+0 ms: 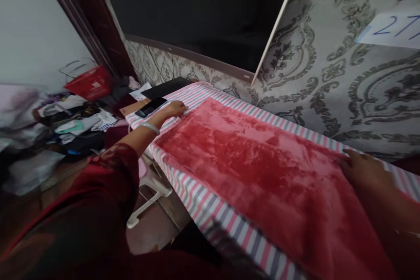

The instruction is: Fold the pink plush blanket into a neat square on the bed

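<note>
A red velvety cloth (259,157) lies spread flat on a board covered in pink, white and grey stripes (203,203). My left hand (173,108) reaches to the cloth's far left corner, fingers closed on its edge; a silver bangle sits on that wrist. My right hand (362,167) rests on the cloth's right edge, fingers curled over the fabric. A dark red sleeve covers my left arm.
A black phone (151,106) lies on the board's left end beside my left hand. Clothes are heaped on the floor at left with a red basket (89,82). A patterned wall and a dark screen (203,13) rise behind the board. White plastic legs (149,199) stand below.
</note>
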Available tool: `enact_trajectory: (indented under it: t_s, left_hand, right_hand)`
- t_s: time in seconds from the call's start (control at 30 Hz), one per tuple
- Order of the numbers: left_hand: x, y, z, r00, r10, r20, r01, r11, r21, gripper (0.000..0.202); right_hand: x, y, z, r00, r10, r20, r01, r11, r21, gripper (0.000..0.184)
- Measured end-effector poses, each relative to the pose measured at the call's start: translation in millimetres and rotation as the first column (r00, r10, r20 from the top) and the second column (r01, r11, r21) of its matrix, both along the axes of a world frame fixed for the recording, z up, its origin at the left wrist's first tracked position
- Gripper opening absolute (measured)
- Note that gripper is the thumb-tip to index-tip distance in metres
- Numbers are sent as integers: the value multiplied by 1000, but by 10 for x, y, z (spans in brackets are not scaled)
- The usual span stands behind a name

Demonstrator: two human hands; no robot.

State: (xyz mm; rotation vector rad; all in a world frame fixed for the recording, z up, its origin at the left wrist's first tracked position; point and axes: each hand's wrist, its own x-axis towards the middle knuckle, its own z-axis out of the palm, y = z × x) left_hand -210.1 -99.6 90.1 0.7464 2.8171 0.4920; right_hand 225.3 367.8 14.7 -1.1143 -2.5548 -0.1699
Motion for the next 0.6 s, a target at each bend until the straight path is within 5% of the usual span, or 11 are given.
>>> enact_trajectory:
  t_s: [0.07, 0.13, 0.23, 0.33, 0.43, 0.6]
  left_hand:
    - [206, -418, -99, 994, 25, 107, -33, 997, 73, 31]
    - [423, -735, -221, 987, 26, 161, -50, 987, 150, 33]
    - [668, -988, -371, 998, 46, 51, -54, 984, 170, 29]
    - [762, -1029, -445, 997, 81, -4, -79, 985, 152, 24]
    - [758, -981, -462, 994, 106, 19, -107, 982, 157, 20]
    - [724, -937, -421, 985, 145, 95, -165, 951, 260, 22]
  right_hand:
    - [-54, -316, 98, 997, 73, -6, -73, 997, -18, 33]
    - [-102, -810, 166, 957, 270, -102, -279, 956, -87, 37]
    - [-123, -1712, 153, 795, 573, -201, -605, 772, -195, 33]
    - [-66, -2424, 52, 693, 699, -178, -720, 652, -238, 35]
    - [39, -2703, -29, 688, 712, -139, -723, 654, -225, 38]
    - [263, -2684, -63, 693, 713, -102, -717, 669, -194, 47]
